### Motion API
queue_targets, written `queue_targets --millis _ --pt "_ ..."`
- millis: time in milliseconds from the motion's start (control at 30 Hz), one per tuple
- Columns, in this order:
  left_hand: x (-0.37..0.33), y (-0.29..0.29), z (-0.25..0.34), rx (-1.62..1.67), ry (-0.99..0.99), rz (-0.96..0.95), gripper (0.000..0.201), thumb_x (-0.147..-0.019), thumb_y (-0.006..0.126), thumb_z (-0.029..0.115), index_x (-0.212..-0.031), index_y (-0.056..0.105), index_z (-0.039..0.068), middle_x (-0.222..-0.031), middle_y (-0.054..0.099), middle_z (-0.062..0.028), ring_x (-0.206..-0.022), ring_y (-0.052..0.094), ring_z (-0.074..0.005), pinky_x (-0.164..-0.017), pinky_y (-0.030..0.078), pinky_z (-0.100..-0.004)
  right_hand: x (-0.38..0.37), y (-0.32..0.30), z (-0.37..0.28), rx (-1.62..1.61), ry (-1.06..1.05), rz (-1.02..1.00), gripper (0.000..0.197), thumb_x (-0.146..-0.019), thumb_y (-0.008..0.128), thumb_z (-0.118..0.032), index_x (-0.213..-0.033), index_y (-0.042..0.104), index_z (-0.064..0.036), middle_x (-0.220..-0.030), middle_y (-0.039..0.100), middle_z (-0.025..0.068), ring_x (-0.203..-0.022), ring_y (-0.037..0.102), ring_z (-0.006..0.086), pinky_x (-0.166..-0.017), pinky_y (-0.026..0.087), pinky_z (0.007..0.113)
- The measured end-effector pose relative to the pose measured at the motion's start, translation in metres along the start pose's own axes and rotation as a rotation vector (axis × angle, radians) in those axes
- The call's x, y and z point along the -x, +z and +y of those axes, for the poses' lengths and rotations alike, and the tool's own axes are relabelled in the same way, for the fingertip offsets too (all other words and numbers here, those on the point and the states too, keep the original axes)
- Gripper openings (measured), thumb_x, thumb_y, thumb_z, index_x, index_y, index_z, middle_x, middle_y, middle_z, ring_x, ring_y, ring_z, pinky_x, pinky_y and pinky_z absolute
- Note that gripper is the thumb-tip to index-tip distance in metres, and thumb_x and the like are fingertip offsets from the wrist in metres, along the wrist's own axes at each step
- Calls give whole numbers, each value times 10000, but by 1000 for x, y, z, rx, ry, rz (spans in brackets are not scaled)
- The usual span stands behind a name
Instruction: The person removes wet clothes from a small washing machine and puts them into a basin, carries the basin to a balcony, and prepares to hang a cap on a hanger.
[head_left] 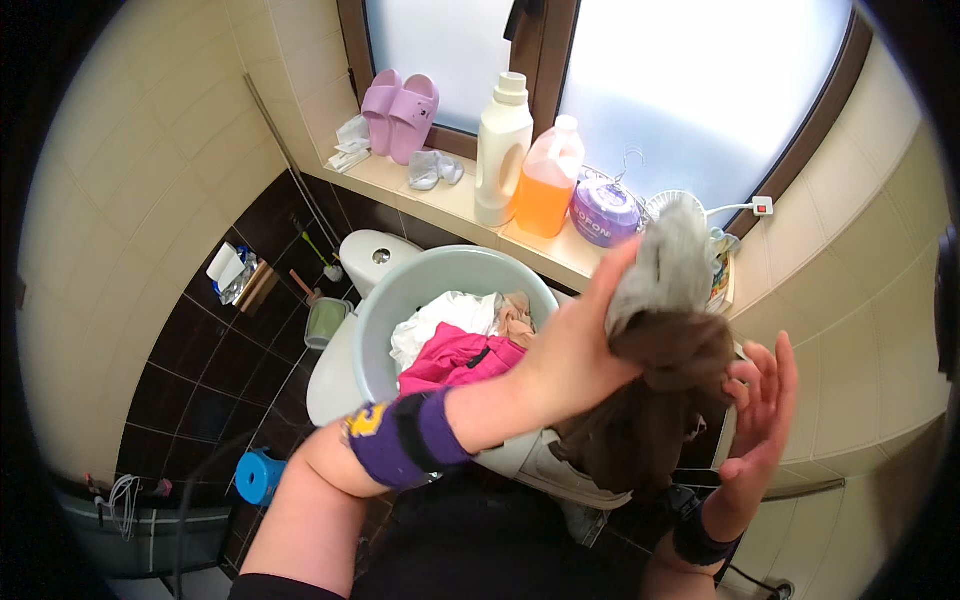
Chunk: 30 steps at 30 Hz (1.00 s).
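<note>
My left hand (590,345), raised at the middle right, is closed round a bunched grey cloth (665,265) and the top of a dark brown garment (640,430). The brown fabric hangs in folds below the hand. Just right of it, my right hand (762,415) has its thumb apart and its fingers partly stretched, with the fingertips close to the fabric; whether they touch it I cannot tell. Behind my left forearm, a pale grey-green basin (370,345) holds a bright pink garment (455,358), white cloth (440,325) and beige cloth (515,318).
The basin rests over a white toilet (335,385). Along the window ledge stand pink slippers (405,115), a cream bottle (503,150), an orange-filled jug (548,185) and a purple tub (605,212). A blue stool (258,478) stands on dark floor tiles at lower left.
</note>
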<state>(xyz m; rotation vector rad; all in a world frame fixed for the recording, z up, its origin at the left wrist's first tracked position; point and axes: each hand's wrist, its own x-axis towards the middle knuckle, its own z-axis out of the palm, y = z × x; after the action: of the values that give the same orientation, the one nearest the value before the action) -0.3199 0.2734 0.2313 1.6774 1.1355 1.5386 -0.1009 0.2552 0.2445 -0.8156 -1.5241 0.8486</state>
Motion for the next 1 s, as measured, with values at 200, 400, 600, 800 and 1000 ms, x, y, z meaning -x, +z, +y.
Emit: queue_targets --millis 200,400,600,800,1000 --pt "-47 -66 23 166 304 92 743 -726 633 -24 -1394 314 34 -1153 580 -215 -1110 572 -344 -945 446 -371 17 77 0 145 -15 22 1488 -428 895 -600 -1507 67 3 -1437 342 164 -1331 359 309 -1076 312 383" --pt "-73 -128 76 149 404 173 664 -724 629 -26 -1341 386 8 -1059 629 -168 -1024 608 -266 -914 468 -336 2 116 1 529 117 141 721 -732 738 -105 -1326 362 56 -1215 551 155 -1100 551 228 -942 438 343" --pt "-102 -195 80 438 273 -139 504 -820 623 21 -1291 447 -7 -1185 581 -131 -1114 547 -209 -962 441 -329 -44 164 -19 300 -237 237 627 -746 771 -84 -1266 450 61 -1200 560 153 -1135 528 215 -989 401 342" --pt "-66 -214 -14 338 42 -51 536 -788 671 12 -1276 451 -6 -1155 597 -105 -1075 570 -180 -916 470 -323 -18 197 34 450 -40 9 436 -750 692 -18 -1157 538 7 -1049 628 161 -972 616 256 -872 480 341" --pt "11 -238 -190 -92 -179 -79 890 -728 760 149 -1440 240 22 -1286 531 -199 -1198 525 -294 -1003 419 -348 40 221 145 320 356 -341 507 -778 732 -99 -1217 492 -14 -1048 614 97 -955 613 190 -798 525 331"
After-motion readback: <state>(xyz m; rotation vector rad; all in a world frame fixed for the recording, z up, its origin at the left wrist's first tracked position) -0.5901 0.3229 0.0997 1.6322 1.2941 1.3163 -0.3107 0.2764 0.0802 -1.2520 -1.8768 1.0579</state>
